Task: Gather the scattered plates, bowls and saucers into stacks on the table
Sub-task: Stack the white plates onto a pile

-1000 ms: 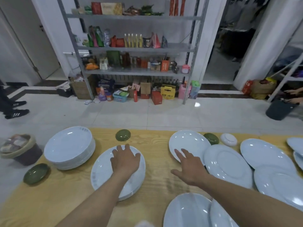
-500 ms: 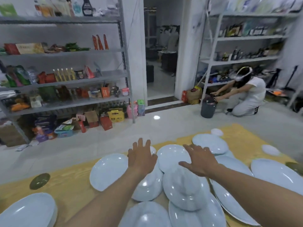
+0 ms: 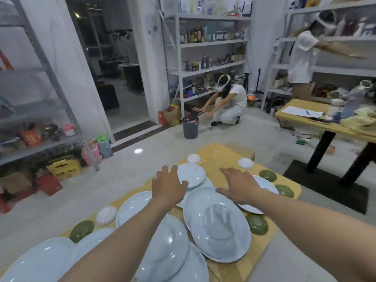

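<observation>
**Change since half a second ago.** The view has swung right. The crouching person (image 3: 230, 102) and the dark bin (image 3: 190, 127) now sit near mid-frame. A standing person (image 3: 301, 58) and a second table (image 3: 317, 119) have come into view at the right. Both hands remain outstretched and empty-looking over the crockery.

**Hands.** Left hand (image 3: 168, 188): palm down, fingers spread, its tips over the near rim of the far plate (image 3: 192, 174). Right hand (image 3: 241, 186): palm down, fingers spread, over the rim of the right-hand plate (image 3: 264, 184). Contact with either plate cannot be told.

**Surface** (image 3: 221, 157): pale wood, with its long axis running from near left to far right.

**Plates, pale blue-white, hollow side up.**
- Large plate (image 3: 217, 226), between the two forearms, overlapping its neighbours.
- Left plate (image 3: 132, 206), beside the left wrist.
- Near plate (image 3: 171, 247), partly under the left forearm.
- Corner plate (image 3: 40, 259), nearest left.

Being round, the plates have no heading of their own. The group follows the long axis of the surface.

**White bowls, upturned, foot ring up.**
- Far bowl (image 3: 193, 158).
- Right bowl (image 3: 245, 163).
- Left bowl (image 3: 106, 215).

**Green saucers.**
- Three lie along the right edge: (image 3: 268, 175), (image 3: 284, 190), (image 3: 257, 224).
- One lies at the left edge (image 3: 81, 231).
</observation>
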{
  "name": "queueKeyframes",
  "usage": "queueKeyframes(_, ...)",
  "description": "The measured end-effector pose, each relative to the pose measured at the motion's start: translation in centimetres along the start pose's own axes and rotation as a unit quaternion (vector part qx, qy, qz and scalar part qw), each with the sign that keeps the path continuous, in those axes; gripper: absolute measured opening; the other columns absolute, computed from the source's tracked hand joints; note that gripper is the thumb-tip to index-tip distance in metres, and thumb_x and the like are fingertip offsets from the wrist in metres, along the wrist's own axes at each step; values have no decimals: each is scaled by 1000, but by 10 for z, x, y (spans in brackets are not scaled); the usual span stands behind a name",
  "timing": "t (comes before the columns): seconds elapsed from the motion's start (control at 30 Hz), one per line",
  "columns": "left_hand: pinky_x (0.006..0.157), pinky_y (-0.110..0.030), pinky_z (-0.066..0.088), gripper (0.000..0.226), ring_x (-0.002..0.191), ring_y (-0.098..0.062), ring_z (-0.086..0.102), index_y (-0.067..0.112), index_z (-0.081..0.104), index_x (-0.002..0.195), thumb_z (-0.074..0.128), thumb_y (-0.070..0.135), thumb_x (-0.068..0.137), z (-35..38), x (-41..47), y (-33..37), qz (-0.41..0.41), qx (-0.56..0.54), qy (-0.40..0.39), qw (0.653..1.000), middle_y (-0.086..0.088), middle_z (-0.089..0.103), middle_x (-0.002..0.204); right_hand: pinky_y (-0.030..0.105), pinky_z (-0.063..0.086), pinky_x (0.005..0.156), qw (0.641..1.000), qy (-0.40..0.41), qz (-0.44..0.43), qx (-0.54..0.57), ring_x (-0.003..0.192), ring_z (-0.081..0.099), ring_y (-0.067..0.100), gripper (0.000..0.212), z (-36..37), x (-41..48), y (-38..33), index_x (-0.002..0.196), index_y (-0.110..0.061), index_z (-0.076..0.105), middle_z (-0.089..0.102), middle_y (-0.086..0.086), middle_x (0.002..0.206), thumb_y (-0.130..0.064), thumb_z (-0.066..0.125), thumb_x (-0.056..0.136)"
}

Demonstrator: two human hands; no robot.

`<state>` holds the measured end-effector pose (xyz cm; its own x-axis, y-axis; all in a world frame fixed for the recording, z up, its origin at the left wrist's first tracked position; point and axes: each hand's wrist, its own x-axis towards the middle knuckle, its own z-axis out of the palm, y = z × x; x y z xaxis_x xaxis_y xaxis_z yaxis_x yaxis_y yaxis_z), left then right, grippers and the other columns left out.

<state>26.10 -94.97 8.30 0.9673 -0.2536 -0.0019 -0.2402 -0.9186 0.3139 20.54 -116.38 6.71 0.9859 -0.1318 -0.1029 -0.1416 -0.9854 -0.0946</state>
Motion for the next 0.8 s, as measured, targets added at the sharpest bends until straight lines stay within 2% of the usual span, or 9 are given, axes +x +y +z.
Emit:
queueKeyframes(0.17, 105, -38, 37, 63, 134, -31, 38, 15, 31, 149, 48, 42, 95, 34, 34, 59, -15, -124, -88, 988, -12, 37, 148, 39, 44, 95, 994, -2, 90, 68, 128, 47, 30, 68, -1, 5, 66, 149, -17, 29, 42, 8, 147, -51, 51, 95)
queueKeyframes(0.27, 100, -34, 40, 52, 126, -29, 47, 10, 48, 138, 50, 39, 95, 57, 59, 99, -54, -203, -153, 966, -9, 49, 141, 39, 46, 95, 974, -12, 170, 148, 127, 48, 30, 66, 8, 18, 115, 146, -13, 35, 46, 9, 143, -48, 56, 93)
queueKeyframes(0.33, 95, -37, 48, 45, 111, -29, 54, 9, 56, 125, 52, 39, 92, 77, 80, 126, -102, -272, -188, 938, -10, 56, 128, 38, 48, 93, 949, -25, 236, 209, 121, 52, 30, 62, 20, 32, 150, 139, -12, 43, 51, 10, 138, -46, 59, 90)
queueKeyframes(0.43, 84, -37, 51, 47, 95, -28, 56, 7, 53, 126, 55, 38, 90, 110, 113, 163, -175, -352, -217, 894, -17, 55, 129, 35, 51, 84, 888, -40, 348, 299, 107, 57, 31, 52, 38, 55, 200, 125, -8, 52, 58, 12, 126, -43, 63, 88)
queueKeyframes(0.47, 83, -37, 50, 48, 95, -29, 57, 5, 52, 128, 56, 36, 91, 122, 124, 173, -195, -362, -219, 885, -18, 54, 131, 35, 51, 82, 867, -51, 378, 322, 106, 58, 30, 50, 44, 62, 214, 123, -6, 52, 58, 12, 124, -41, 63, 89)
queueKeyframes(0.57, 93, -44, 46, 55, 116, -36, 52, 4, 45, 136, 56, 35, 93, 160, 155, 197, -248, -371, -229, 865, -16, 49, 135, 38, 53, 84, 819, -97, 425, 373, 100, 55, 27, 34, 69, 78, 254, 109, -8, 54, 58, 10, 119, -36, 63, 91)
queueKeyframes(0.6, 93, -43, 44, 54, 113, -35, 51, 3, 46, 136, 55, 34, 93, 172, 165, 203, -256, -371, -229, 863, -14, 50, 132, 40, 53, 86, 804, -109, 432, 392, 101, 56, 28, 33, 78, 83, 265, 108, -9, 55, 58, 10, 118, -36, 64, 90)
queueKeyframes(0.7, 83, -36, 40, 47, 94, -28, 46, 1, 50, 130, 53, 32, 94, 204, 186, 215, -276, -364, -224, 861, -9, 47, 112, 43, 53, 85, 759, -142, 443, 455, 108, 57, 31, 48, 104, 95, 291, 126, -12, 54, 57, 9, 126, -37, 65, 87)
queueKeyframes(0.8, 76, -34, 39, 39, 81, -26, 51, 0, 52, 117, 53, 31, 93, 227, 197, 218, -289, -356, -225, 860, -9, 52, 110, 43, 50, 91, 732, -167, 437, 495, 116, 54, 31, 54, 123, 104, 305, 136, -15, 46, 53, 9, 133, -35, 65, 90)
